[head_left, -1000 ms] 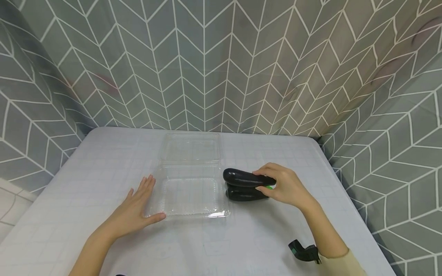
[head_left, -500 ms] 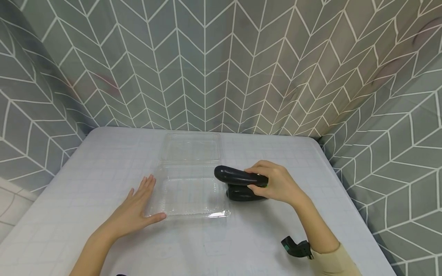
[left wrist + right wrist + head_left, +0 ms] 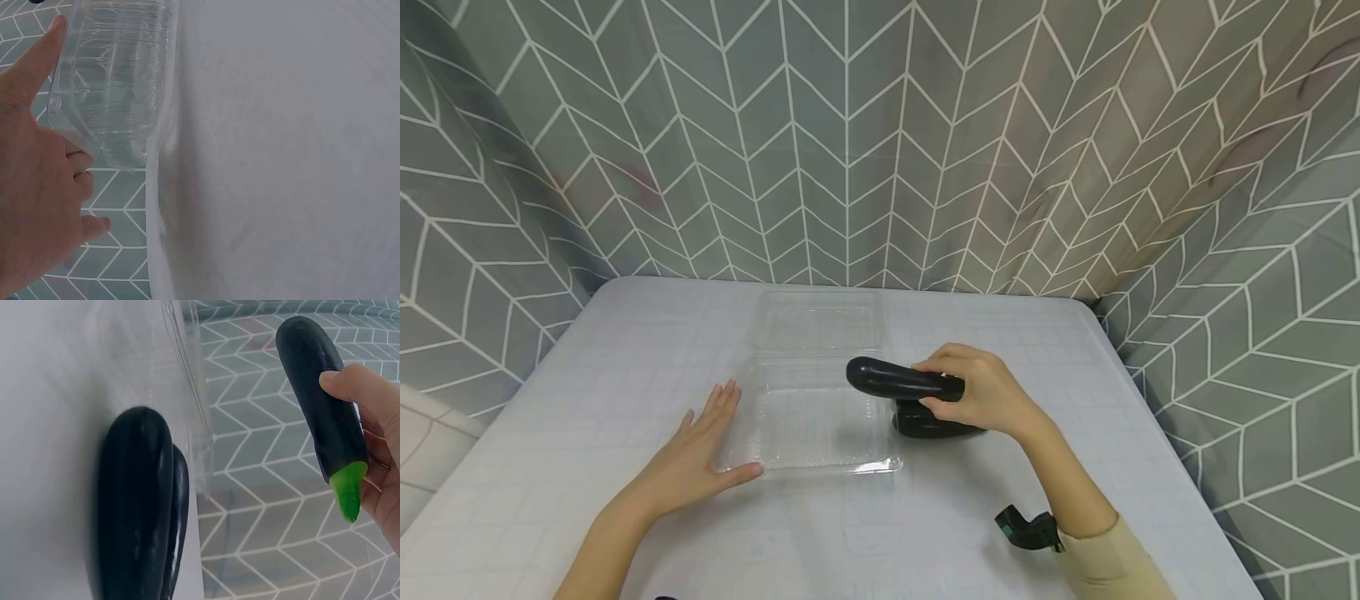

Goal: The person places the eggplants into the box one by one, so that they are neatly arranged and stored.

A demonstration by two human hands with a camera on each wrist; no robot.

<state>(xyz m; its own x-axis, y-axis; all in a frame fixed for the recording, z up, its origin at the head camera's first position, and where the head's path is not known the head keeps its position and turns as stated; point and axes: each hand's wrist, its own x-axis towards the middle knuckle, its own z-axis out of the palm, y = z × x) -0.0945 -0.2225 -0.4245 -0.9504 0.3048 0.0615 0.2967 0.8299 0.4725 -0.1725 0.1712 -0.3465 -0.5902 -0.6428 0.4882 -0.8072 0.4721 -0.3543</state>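
Note:
My right hand [image 3: 973,387] grips a dark eggplant [image 3: 895,380] near its stem end, raised above the table. Its green stem [image 3: 348,490] shows in the right wrist view. The eggplant's rounded end overlaps the right edge of a clear plastic clamshell box [image 3: 820,425] in the head view. Two more eggplants [image 3: 136,506] lie side by side on the table, just right of the box and below my right hand. My left hand [image 3: 688,462] is spread flat at the box's left side, fingers straight, with the thumb by the front left corner.
The box's lid [image 3: 820,323] lies folded back toward the far table edge. A white cloth covers the table [image 3: 820,542]. Grey curtains [image 3: 850,142] with a white chevron pattern surround its back and sides. A black wrist camera [image 3: 1028,528] sits on the right forearm.
My right hand has lifted one eggplant off the others and carried it left, to the box's right edge. My left hand and the box have stayed in place.

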